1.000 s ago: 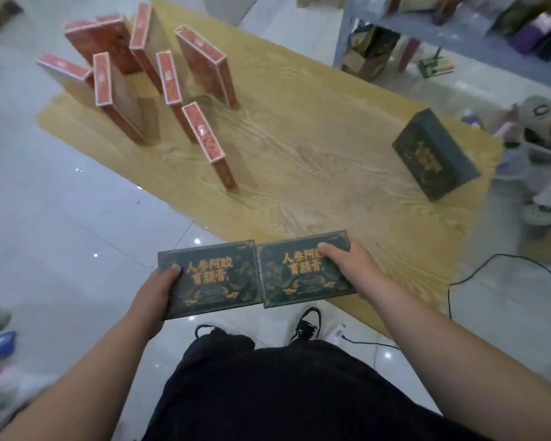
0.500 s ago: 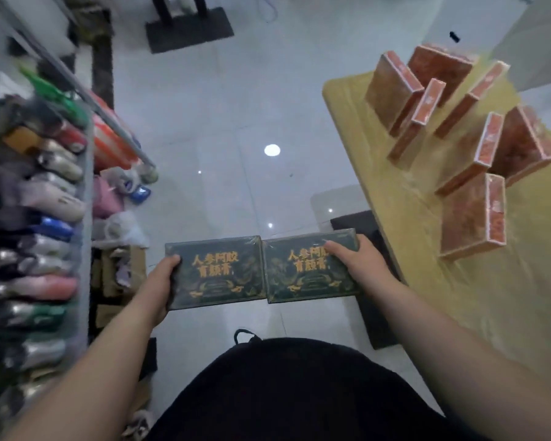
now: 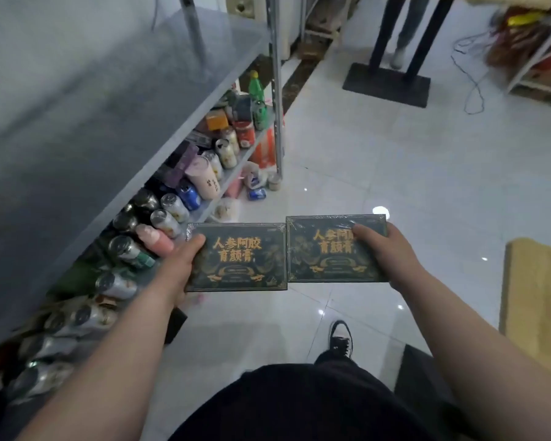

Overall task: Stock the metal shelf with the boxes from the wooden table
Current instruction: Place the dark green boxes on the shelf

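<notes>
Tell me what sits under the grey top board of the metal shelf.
Under the top board a lower shelf holds rows of drink cans and green bottles. Whatever stands further back is covered by the board.

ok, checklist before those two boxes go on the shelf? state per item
1. Left hand grips left flat dark green gold-lettered box: ok.
2. Right hand grips right matching box: ok.
3. Both boxes face up, roughly level: ok.
4. Boxes over grey metal shelf: not ok, they hang above white tiled floor beside it.
5. Room on top tier: ok, nothing seen on the visible stretch.
6. Room on lower tier: not ok, packed with drink cans.
</notes>
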{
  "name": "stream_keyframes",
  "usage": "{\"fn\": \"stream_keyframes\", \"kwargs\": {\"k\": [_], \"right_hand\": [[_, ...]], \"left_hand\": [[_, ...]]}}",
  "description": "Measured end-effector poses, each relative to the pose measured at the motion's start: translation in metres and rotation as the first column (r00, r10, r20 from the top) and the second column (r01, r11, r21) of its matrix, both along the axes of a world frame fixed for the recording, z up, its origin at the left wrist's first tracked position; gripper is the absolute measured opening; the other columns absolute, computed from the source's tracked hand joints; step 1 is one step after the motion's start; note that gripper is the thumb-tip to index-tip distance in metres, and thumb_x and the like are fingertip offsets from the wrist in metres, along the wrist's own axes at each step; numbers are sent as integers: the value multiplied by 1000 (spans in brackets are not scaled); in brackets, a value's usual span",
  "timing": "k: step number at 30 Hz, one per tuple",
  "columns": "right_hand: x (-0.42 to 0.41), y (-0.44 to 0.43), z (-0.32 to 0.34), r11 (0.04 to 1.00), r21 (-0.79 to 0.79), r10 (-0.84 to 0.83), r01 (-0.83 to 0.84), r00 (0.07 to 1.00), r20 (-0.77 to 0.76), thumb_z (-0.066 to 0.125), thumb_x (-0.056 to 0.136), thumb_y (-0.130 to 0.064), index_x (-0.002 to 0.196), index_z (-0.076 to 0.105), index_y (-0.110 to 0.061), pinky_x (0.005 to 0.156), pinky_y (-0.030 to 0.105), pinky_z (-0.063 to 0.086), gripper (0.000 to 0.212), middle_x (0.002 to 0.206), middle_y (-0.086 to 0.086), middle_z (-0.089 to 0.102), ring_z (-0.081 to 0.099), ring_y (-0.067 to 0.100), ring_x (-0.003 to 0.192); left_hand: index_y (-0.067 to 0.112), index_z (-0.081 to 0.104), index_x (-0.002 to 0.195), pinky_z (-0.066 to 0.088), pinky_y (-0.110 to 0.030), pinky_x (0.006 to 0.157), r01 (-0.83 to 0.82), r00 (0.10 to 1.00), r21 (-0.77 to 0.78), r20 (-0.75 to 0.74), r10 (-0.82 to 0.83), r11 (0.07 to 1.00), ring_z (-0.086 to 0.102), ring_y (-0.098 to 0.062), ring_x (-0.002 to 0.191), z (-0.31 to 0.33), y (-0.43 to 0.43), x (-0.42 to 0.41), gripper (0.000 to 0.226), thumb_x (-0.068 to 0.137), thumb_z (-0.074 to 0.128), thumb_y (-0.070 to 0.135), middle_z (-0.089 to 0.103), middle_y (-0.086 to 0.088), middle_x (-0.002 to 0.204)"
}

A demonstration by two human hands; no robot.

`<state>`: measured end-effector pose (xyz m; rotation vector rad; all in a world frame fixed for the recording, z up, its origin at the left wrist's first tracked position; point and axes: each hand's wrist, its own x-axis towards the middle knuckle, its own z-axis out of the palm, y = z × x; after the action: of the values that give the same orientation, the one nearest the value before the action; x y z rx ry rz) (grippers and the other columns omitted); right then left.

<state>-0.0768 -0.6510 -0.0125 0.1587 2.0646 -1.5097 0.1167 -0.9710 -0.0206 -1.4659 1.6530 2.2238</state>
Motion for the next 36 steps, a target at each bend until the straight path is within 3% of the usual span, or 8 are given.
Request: {"fn": "stream_keyframes", "kwargs": {"k": [5, 9, 13, 18, 23, 28, 32, 36], "right_hand": [[-103, -66, 48, 965, -86, 239, -246, 967, -88, 79, 73, -54, 117, 64, -25, 66, 42, 63, 55, 104, 2, 77, 77, 23, 84], [-151, -136, 103, 879, -148, 417, -453, 882, -220, 77, 83, -44, 115, 62, -25, 66, 38, 63, 40, 102, 2, 77, 77, 21, 81], [-159, -206, 163, 765, -190, 539, -616, 772, -337, 78, 83, -42, 107, 61, -28, 75, 42, 64, 33, 102, 4, 76, 77, 23, 84], [-138, -281, 235, 622, -213, 631, -754, 643, -435, 80, 73, -59, 123, 56, -22, 70, 43, 63, 67, 104, 7, 75, 77, 26, 79], [-116, -348, 301, 534, -286, 599, -796, 595, -536, 79, 83, -41, 113, 63, -20, 71, 44, 63, 40, 100, 8, 77, 77, 26, 79], [-110, -410, 352, 514, -295, 532, -806, 569, -628, 80, 80, -45, 113, 63, -28, 79, 46, 63, 41, 101, 2, 77, 77, 23, 83], [-117, -452, 373, 544, -273, 441, -794, 547, -712, 81, 73, -55, 128, 59, -30, 85, 38, 61, 63, 102, -8, 76, 75, 14, 87], [-128, -481, 373, 561, -319, 350, -764, 569, -744, 76, 88, -34, 124, 57, -20, 59, 16, 55, 42, 104, -6, 72, 73, 3, 76]], "left_hand": [[26, 61, 116, 55, -58, 87, -269, 956, -119, -156, 250, 956, 74, -30, 87, 48, 0, -27, 34, 86, 75, 35, 76, -10, 103], [23, 62, 115, 57, -42, 78, -452, 882, -243, -263, 390, 858, 75, -24, 86, 97, -6, -27, 30, 90, 70, 37, 78, -4, 97], [21, 62, 117, 54, -55, 92, -622, 774, -307, -384, 504, 720, 73, -33, 95, 151, -13, -4, 55, 73, 80, 48, 76, -10, 102], [23, 64, 109, 55, -43, 84, -761, 645, -358, -512, 567, 541, 74, -23, 83, 219, -26, 33, 22, 91, 69, 34, 77, -6, 97], [25, 64, 109, 50, -53, 100, -819, 574, -396, -591, 567, 416, 72, -29, 97, 282, -60, 63, 26, 88, 72, 37, 77, -4, 98], [35, 66, 105, 48, -55, 101, -833, 554, -442, -668, 497, 334, 71, -25, 102, 320, -110, 70, 27, 82, 75, 46, 76, 2, 104], [41, 64, 111, 49, -50, 101, -829, 560, -470, -696, 450, 303, 70, -18, 103, 333, -153, 52, 49, 68, 78, 59, 75, 10, 107], [34, 56, 120, 51, -30, 80, -833, 552, -449, -711, 435, 323, 65, -5, 93, 336, -194, 16, 44, 82, 76, 46, 68, 16, 103]]}}
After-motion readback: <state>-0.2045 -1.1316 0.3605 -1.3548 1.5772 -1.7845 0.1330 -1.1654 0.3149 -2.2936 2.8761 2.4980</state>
